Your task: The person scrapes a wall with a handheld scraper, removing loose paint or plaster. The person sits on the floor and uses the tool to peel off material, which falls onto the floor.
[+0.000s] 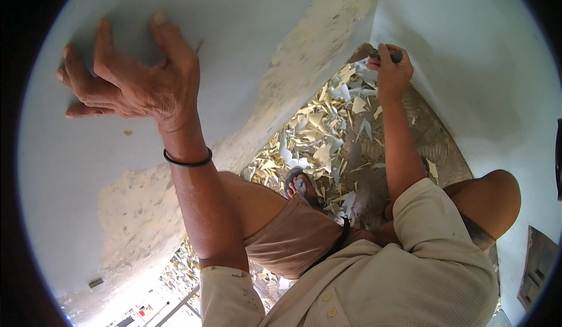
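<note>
My left hand is braced on the pale painted wall, fingers spread and holding nothing. A black band circles that wrist. My right hand grips a scraper by its dark handle with red marks. The flat scraper blade points left, at the foot of the wall near the corner. Along the lower wall runs a bare patch where the paint is gone and rough, stained yellowish plaster shows.
Peeled paint flakes cover the floor between the walls and around my sandalled foot. A second wall rises close on the right. My bent knee is near it. Metal bars lie at the lower left.
</note>
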